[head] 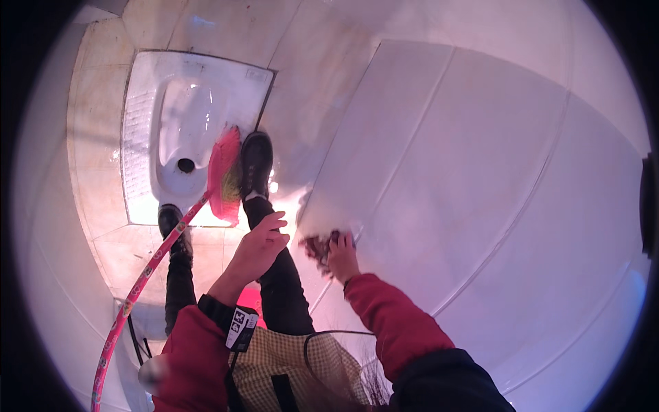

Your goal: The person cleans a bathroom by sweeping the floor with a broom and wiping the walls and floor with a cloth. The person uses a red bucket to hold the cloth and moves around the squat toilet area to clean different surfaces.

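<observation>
My right hand (342,257) is pressed around a crumpled dark red and grey cloth (317,248) against the white wall panel (437,170). The cloth looks slightly blurred, and the fingers cover part of it. In front of my right leg floats my left hand (259,251), empty, its fingers loosely bent and apart. Near it, a pink broom (222,177) rests its head on the right side of the white squat toilet (242,85). The broom's patterned handle (139,286) slants down to the lower left and passes beside my left sleeve.
My black shoes (257,157) are at the toilet's right and front edges. Beige tiles (309,67) form the floor. Behind my leg shows a pink object (251,304). Twig-like bristles (378,378) and a dark cable (337,331) lie near my checked apron (278,355).
</observation>
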`<state>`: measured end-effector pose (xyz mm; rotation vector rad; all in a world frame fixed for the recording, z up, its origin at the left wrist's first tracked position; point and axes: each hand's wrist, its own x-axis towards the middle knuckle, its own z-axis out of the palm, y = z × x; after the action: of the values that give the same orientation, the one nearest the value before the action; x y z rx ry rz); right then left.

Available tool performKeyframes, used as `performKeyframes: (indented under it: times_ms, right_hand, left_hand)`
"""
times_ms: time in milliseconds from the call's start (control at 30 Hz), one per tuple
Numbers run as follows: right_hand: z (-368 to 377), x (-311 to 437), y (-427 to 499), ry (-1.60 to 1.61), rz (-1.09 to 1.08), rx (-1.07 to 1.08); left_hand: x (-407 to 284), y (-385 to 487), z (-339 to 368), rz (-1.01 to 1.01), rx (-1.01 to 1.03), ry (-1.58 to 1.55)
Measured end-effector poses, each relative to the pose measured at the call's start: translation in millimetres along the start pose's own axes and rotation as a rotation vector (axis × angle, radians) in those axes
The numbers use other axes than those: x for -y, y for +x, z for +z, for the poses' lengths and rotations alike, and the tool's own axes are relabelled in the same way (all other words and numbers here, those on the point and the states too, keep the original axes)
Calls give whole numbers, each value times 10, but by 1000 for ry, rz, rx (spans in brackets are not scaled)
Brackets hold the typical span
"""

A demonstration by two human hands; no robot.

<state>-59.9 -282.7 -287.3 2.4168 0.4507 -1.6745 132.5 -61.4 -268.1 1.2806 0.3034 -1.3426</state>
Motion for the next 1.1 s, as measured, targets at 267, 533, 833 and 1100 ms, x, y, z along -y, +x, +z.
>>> performKeyframes:
  times_ms: [267, 533, 833, 1100]
  right_hand:
    - [108, 59, -298, -3, -99, 89]
    - [-1028, -1593, 1146, -187, 277, -291]
    - [1, -874, 1845, -130, 318, -440]
    - [823, 668, 348, 37, -219, 337]
  left_hand:
    - [115, -90, 98, -2, 48, -55]
    - [58, -7, 86, -37, 51, -15]
    - [348, 174, -13, 85, 129, 99]
    - [306, -44, -197, -83, 80, 94]
